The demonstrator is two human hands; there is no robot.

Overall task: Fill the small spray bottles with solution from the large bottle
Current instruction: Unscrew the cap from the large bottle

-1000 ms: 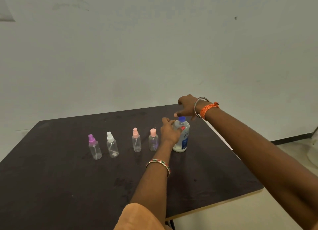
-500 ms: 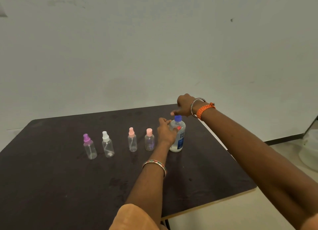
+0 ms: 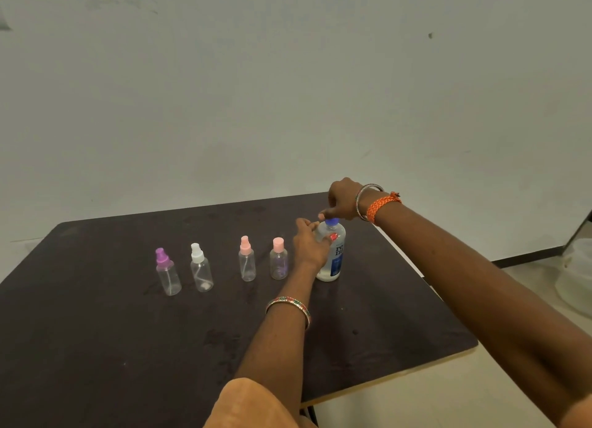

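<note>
- Toward the far right corner of the dark table (image 3: 96,347), the large bottle (image 3: 331,261) stood upright, clear-bodied with a blue label and a blue cap (image 3: 332,221), some clear liquid showing in its lower part.
- The left hand (image 3: 309,246) was wrapped round the bottle's body from the left side, fingers curled against the plastic and a red-painted thumbnail lying on its front; a beaded bangle (image 3: 290,304) sat on that wrist.
- The right hand (image 3: 342,200) came in from above and behind, its fingertips pinched on the blue cap; whether the cap was loosened could not be told. A metal bangle (image 3: 365,200) and an orange braided thread (image 3: 381,203) circled that wrist.
- Left of the large bottle, four small spray bottles stood upright in a row running toward the left edge, all clear-bodied and capped.
- Nearest the left hand, just beside it but not touching, was the short pink-capped bottle (image 3: 278,262).
- Next came the taller pink-topped sprayer (image 3: 246,262), then, after a wider gap, the white-topped sprayer (image 3: 201,269), and last the purple-topped sprayer (image 3: 167,272).
- All four small bottles looked empty of liquid, with thin dip tubes faintly visible inside three of them.
- An orange sleeve (image 3: 250,405) showed at the near edge of the table.
- Behind the table rose a plain pale wall (image 3: 288,91).
</note>
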